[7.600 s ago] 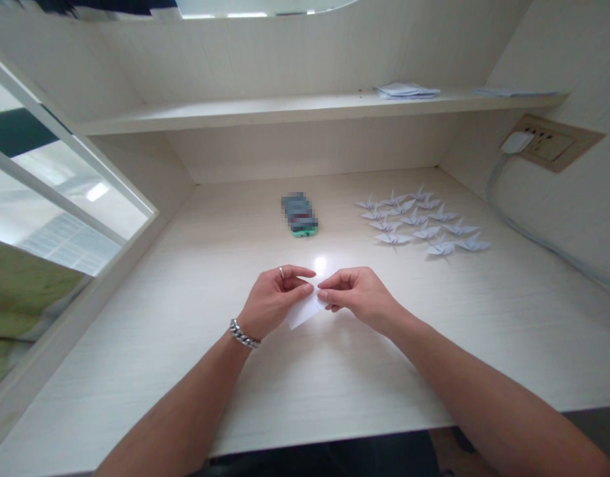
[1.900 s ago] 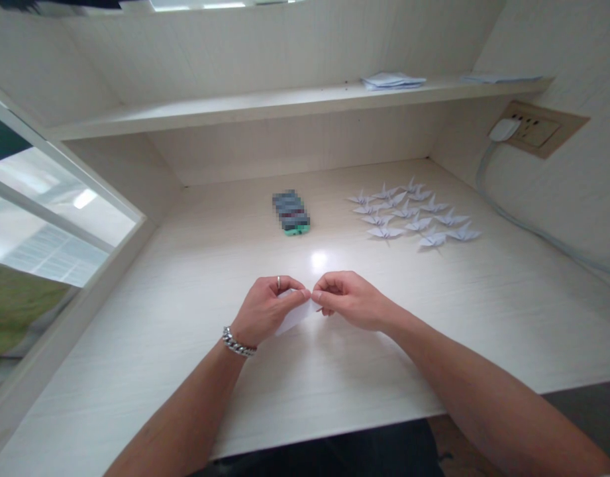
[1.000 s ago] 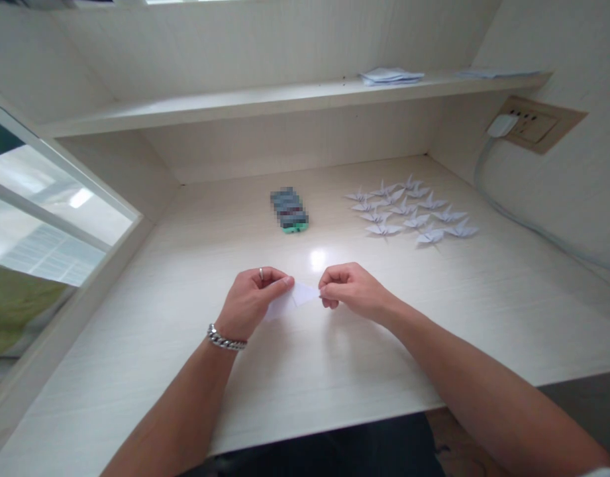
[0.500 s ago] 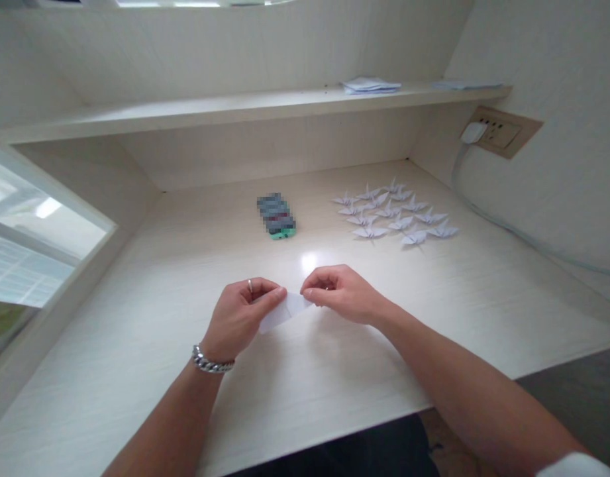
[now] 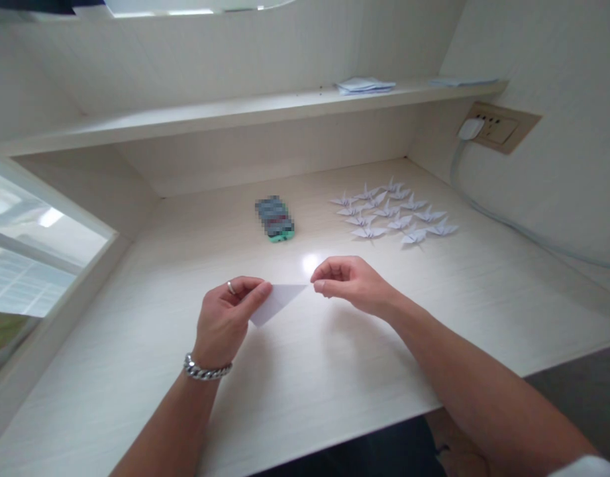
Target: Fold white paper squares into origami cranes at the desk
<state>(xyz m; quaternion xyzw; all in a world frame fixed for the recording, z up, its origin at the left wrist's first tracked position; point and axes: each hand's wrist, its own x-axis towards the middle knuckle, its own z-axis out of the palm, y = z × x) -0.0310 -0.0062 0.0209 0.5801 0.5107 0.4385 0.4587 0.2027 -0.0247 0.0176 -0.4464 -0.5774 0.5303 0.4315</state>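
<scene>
A small sheet of white paper [image 5: 279, 301], folded to a pointed triangle, is pinched between the thumb and fingers of my left hand [image 5: 230, 311]. The paper hangs just above the desk, its sharp corner pointing right. Just beyond that corner is my right hand [image 5: 352, 283], its fingers curled and the thumb slightly apart from them, with nothing seen between. A ring and a chain bracelet [image 5: 205, 369] are on the left hand and wrist. Behind the right hand, several folded white paper cranes [image 5: 388, 209] stand in rows on the desk.
A phone-like object [image 5: 275, 217] with a green edge, blurred out, lies behind the paper. Folded paper sheets [image 5: 365, 86] rest on the shelf [image 5: 210, 118]. At right, a cable [image 5: 513, 227] runs from a wall socket [image 5: 501, 129] along the wall.
My left hand has shifted left with the paper, which now shows as a sharper triangle. My right hand has moved right and slightly up, off the paper's edge.
</scene>
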